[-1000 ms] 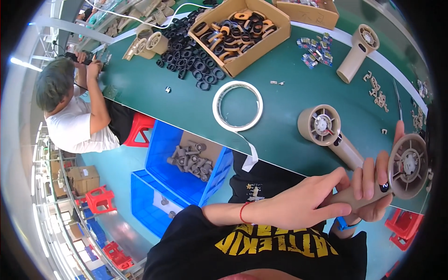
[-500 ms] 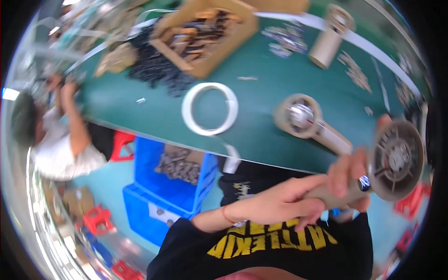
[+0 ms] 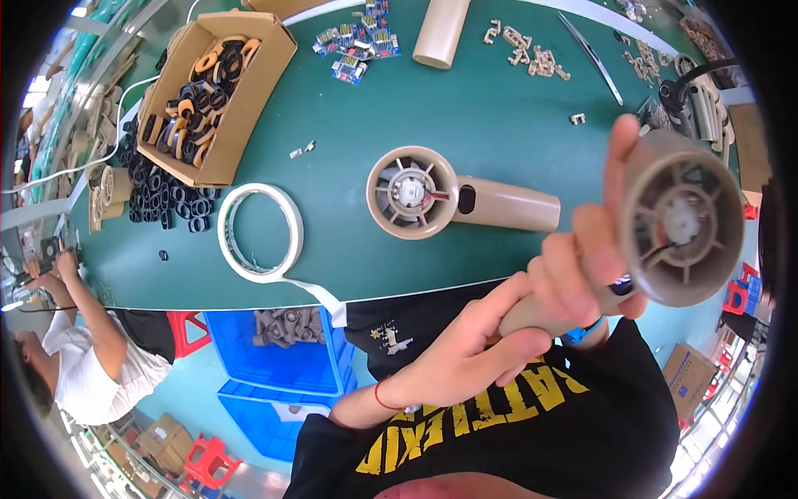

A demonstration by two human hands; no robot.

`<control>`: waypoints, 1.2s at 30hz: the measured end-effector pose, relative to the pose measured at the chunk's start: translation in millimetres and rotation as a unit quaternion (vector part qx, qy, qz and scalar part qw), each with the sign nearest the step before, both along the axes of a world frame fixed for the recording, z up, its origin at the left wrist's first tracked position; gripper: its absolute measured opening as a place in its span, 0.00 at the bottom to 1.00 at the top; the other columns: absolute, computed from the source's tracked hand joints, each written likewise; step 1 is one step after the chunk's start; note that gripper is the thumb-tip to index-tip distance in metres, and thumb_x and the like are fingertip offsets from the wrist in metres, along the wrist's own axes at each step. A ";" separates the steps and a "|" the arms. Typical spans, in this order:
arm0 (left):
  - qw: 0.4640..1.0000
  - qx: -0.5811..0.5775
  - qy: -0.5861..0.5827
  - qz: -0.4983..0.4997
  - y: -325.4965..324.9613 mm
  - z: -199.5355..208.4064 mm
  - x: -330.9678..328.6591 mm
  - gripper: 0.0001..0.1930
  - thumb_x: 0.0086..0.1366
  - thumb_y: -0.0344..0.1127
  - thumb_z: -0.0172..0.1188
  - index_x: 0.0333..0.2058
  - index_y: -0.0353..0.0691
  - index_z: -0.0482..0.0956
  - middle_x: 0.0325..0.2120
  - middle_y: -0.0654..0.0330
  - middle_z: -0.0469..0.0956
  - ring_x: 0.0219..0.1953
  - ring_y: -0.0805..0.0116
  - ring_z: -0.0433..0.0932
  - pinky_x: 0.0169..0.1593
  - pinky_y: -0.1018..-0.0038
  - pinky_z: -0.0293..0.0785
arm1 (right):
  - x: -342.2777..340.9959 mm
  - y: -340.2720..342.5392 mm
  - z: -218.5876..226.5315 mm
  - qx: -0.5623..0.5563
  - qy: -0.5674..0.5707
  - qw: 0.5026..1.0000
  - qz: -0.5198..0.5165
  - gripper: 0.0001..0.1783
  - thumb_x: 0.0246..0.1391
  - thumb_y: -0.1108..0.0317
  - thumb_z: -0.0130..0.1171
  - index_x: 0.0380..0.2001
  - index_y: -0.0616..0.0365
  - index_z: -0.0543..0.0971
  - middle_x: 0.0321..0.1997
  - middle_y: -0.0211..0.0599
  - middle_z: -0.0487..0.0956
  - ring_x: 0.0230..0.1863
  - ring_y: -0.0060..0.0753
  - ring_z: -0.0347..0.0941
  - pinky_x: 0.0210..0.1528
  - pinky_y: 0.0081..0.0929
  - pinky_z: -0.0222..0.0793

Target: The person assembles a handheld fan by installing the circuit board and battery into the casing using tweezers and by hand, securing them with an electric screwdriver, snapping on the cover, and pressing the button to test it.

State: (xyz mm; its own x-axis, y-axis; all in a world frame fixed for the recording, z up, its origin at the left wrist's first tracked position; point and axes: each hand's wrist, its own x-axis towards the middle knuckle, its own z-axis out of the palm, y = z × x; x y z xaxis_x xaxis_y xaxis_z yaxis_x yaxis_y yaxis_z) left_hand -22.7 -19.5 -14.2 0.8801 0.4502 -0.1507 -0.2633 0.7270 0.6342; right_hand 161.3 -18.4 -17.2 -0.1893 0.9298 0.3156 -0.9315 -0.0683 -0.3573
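A tan handheld fan (image 3: 683, 224) is up off the table at the right, its round spoked head tilted toward me. My right hand (image 3: 578, 258) is closed round its neck, one finger reaching up along the back of the head. My left hand (image 3: 478, 341) is closed on the lower end of the handle, thumb laid along it. A second fan (image 3: 509, 204) lies on the green table (image 3: 332, 158) left of my hands, its spoked head facing up and a dark oval hole at the neck. Inside both heads sits a hub with thin wires.
A white tape roll (image 3: 297, 241) lies near the table's front edge, its loose end hanging over. At the far left are a cardboard box (image 3: 249, 125) of rings and black parts (image 3: 170, 195). Circuit boards (image 3: 357, 46) lie far back. Blue crates (image 3: 274, 366) stand below. A person (image 3: 108, 358) sits left.
The whole view has swung, so the table's things appear farther left and the picture is sharper. Both hands still hold the same fan, now slightly higher in the picture.
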 end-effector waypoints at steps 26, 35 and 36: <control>1.000 -0.009 -0.005 -0.004 -11.1 4.7 0.4 0.21 0.75 0.52 0.51 0.52 0.41 0.65 0.27 0.69 0.66 0.23 0.84 0.64 0.25 0.84 0.61 | -15.3 -29.3 -14.2 -0.068 -0.185 0.950 -0.243 0.37 0.54 0.45 0.70 0.50 0.67 0.68 0.39 0.39 0.74 0.35 0.32 0.75 0.35 0.23 0.75; 0.989 0.009 0.051 0.139 -1.2 24.8 -64.8 0.11 0.73 0.39 0.55 0.47 0.41 0.66 0.24 0.68 0.66 0.18 0.82 0.63 0.21 0.83 0.56 | -43.2 3.8 12.9 -0.172 -0.340 0.886 -0.264 0.45 0.58 0.45 0.65 0.65 0.69 0.62 0.47 0.48 0.79 0.41 0.41 0.82 0.49 0.36 0.79; 0.968 0.067 0.086 0.224 -6.2 26.9 -85.7 0.15 0.73 0.39 0.56 0.52 0.41 0.66 0.23 0.65 0.70 0.19 0.81 0.65 0.21 0.82 0.57 | -57.4 8.1 10.4 -0.207 -0.335 0.864 -0.315 0.46 0.59 0.45 0.63 0.66 0.69 0.60 0.47 0.46 0.80 0.41 0.39 0.81 0.51 0.34 0.77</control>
